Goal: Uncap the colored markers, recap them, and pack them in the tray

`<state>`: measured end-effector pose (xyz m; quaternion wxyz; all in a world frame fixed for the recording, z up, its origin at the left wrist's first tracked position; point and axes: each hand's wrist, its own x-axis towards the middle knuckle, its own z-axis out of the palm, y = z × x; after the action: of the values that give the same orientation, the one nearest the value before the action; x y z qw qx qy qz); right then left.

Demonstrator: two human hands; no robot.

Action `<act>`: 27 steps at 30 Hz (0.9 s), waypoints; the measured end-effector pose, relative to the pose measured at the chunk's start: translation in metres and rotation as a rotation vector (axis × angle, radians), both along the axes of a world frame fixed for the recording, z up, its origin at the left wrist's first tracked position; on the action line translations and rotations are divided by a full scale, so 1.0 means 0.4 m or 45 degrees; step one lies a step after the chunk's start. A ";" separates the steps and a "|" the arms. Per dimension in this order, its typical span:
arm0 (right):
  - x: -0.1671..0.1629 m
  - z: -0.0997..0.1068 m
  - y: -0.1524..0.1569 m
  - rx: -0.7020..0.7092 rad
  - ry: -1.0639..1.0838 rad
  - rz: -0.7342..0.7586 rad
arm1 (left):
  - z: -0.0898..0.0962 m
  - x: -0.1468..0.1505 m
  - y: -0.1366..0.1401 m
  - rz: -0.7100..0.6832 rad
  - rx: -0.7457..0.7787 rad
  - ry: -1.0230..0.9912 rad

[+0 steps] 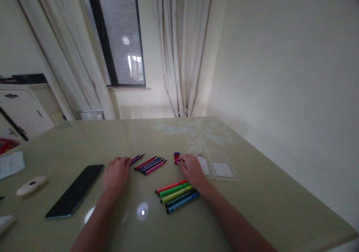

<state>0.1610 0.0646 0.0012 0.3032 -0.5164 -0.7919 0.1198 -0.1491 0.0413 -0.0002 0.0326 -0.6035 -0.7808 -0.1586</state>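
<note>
My left hand (115, 174) is closed at the back ends of uncapped dark purple and blue markers (136, 159), fingertips pinched on them. To their right, several more uncapped markers (151, 165) in red, blue, black and pink lie side by side with tips pointing away to the right. My right hand (192, 170) pinches a small magenta marker cap (177, 162). Just beyond it sit red and blue caps (176, 154) in a short row. Below my right wrist lie several capped markers (175, 194) in orange, green, lime and blue, partly covered by the forearm.
An open clear plastic case (235, 172) with white paper inserts (223, 169) lies right of my right hand. A black phone (75, 192) and a cream oval object (31, 186) rest at left. The glossy table (269, 207) meets a wall on the right.
</note>
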 end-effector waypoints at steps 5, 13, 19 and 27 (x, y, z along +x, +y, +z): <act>0.003 0.013 -0.010 -0.024 0.328 0.084 | -0.002 -0.001 -0.003 0.025 -0.043 0.035; 0.004 0.020 -0.017 -0.106 0.677 0.214 | 0.008 0.008 -0.005 0.076 -0.098 -0.097; 0.014 0.013 -0.013 -0.099 0.756 0.220 | 0.021 0.096 0.003 -0.320 0.239 -0.464; 0.017 0.026 -0.019 -0.022 0.745 0.227 | 0.022 0.225 -0.026 -0.824 0.269 -0.793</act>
<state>0.1676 0.0569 0.0115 0.5022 -0.3908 -0.7123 0.2962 -0.0590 0.0310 0.0085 -0.1935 -0.7332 -0.5043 -0.4131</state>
